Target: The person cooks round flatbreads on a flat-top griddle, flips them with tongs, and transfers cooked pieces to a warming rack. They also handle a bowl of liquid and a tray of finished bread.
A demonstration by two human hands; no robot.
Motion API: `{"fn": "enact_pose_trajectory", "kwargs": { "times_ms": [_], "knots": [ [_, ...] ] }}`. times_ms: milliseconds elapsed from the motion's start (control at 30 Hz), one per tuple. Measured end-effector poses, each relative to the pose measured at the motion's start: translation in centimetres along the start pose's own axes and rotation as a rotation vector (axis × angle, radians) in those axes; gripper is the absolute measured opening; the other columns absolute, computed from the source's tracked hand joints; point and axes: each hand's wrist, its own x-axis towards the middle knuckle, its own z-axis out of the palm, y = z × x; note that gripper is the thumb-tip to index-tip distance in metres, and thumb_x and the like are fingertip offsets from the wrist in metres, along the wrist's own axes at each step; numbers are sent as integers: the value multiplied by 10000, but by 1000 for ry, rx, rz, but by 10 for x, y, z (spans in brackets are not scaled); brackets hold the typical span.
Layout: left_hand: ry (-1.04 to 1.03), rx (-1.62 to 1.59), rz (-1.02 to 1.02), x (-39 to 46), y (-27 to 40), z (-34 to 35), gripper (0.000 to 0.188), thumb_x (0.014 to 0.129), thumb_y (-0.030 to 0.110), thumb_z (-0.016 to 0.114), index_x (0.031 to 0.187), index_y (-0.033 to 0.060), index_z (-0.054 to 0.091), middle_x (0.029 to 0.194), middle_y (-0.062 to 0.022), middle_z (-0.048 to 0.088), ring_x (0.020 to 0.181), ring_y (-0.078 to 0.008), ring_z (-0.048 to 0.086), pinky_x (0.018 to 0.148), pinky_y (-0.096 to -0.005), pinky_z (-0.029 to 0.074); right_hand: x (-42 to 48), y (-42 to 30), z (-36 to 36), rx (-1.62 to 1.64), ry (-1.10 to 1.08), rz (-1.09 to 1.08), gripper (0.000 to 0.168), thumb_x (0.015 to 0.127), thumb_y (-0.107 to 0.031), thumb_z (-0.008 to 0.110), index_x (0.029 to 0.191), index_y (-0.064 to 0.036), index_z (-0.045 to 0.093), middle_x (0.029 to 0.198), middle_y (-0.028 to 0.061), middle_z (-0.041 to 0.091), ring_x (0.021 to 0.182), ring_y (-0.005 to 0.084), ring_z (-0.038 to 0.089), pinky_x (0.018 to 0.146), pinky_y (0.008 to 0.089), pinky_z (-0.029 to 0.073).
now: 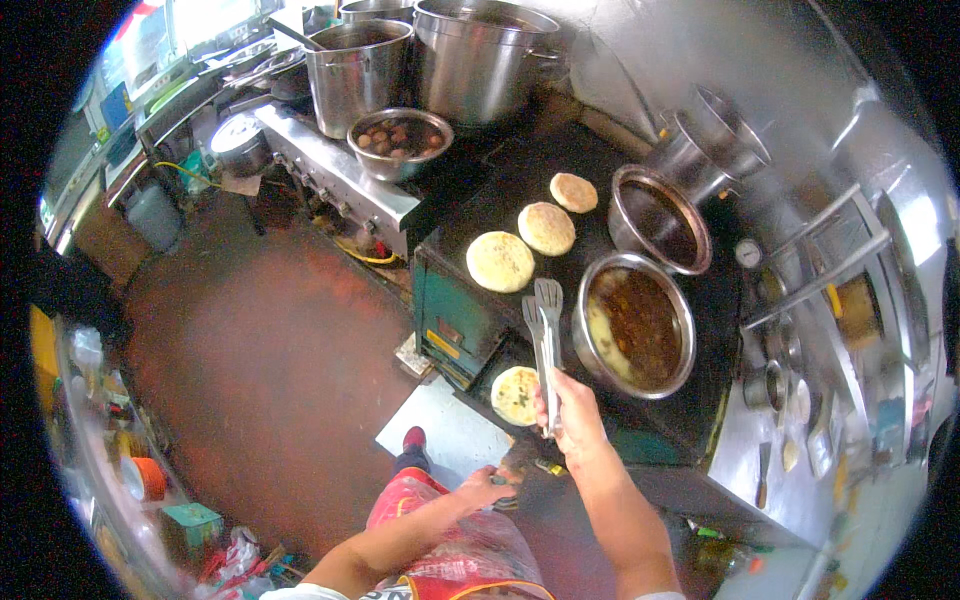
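Observation:
My right hand [574, 416] grips metal tongs [550, 337] with slotted ends, pointing away over the griddle's front edge. Just left of that hand, a browned round flatbread [514, 394] lies lower down, at the opening in the griddle's front; the hand partly hides it. My left hand [484, 489] is low in front of the apron, closed around a dark handle-like thing that I cannot identify. On the black griddle [480, 206] lie three more flatbreads: a pale one [500, 262] nearest, a browner one [547, 229] and a smaller one [574, 193] farther back.
Right of the tongs stands a steel pot [637, 330] of brown liquid, with another pot [660, 217] behind. A steel bowl [400, 146] of round brown items and tall stockpots [480, 67] stand at the back. A metal sheet [442, 431] lies by my foot on the red floor [262, 360].

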Motion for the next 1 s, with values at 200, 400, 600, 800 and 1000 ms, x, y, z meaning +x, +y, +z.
{"fn": "enact_pose_trajectory", "kwargs": {
  "times_ms": [200,400,600,800,1000],
  "knots": [
    [-108,-16,143,70,24,2,726,595,432,663,1130,-12,454,1006,-202,555,959,-288,541,822,-351,417,42,9,21,18,11,117,222,871,-227,481,867,-9,519,670,56,530,474,111,475,401,236,395],
    [-164,-102,374,154,30,26,754,650,419,657,1218,19,364,1167,-187,468,1088,-285,458,893,-356,371,95,-19,53,-10,-62,100,171,852,-181,514,902,-18,515,705,43,538,527,97,491,435,208,400],
    [-315,12,446,127,82,-8,663,709,449,632,1186,44,412,1198,-135,444,1140,-244,397,947,-357,319,82,-72,52,101,-66,108,205,866,-131,458,1020,0,488,704,72,537,496,111,478,416,217,392],
    [-387,-84,86,130,49,-66,663,720,476,629,1155,10,444,1016,-138,552,894,-183,545,767,-293,446,175,-181,21,-423,98,-144,140,849,-141,483,904,-15,511,624,43,519,432,121,464,373,237,384],
    [371,-382,23,75,-35,-187,420,783,268,618,1059,-26,500,880,-105,594,790,-182,572,730,-290,454,291,-258,4,-1769,655,-758,215,780,-117,521,982,-46,518,780,118,589,745,261,603,581,341,496]
  ]
}}
